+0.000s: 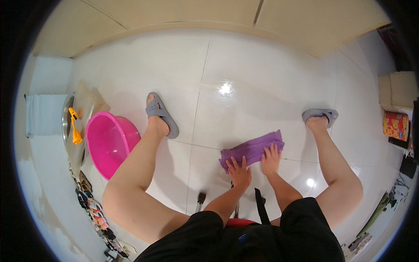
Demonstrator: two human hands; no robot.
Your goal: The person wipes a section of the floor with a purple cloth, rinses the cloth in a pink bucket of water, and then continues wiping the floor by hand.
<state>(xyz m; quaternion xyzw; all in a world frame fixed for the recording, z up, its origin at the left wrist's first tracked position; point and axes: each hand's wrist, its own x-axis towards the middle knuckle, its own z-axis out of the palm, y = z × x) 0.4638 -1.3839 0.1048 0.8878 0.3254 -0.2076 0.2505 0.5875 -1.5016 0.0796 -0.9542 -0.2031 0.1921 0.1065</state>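
A purple cloth lies folded into a long strip on the white tiled floor, between my feet. My left hand rests on the cloth's left end with its fingers spread. On the right end lies my right hand, fingers also apart and pressing flat on the fabric. Neither hand is closed around the cloth. Grey slippers are on my feet, one on each side of the cloth.
A pink plastic basin stands beside my left leg, near an orange toy-like object. Shoes line the left wall. Beige cabinets run along the far side. A cardboard box and a red package stand at right.
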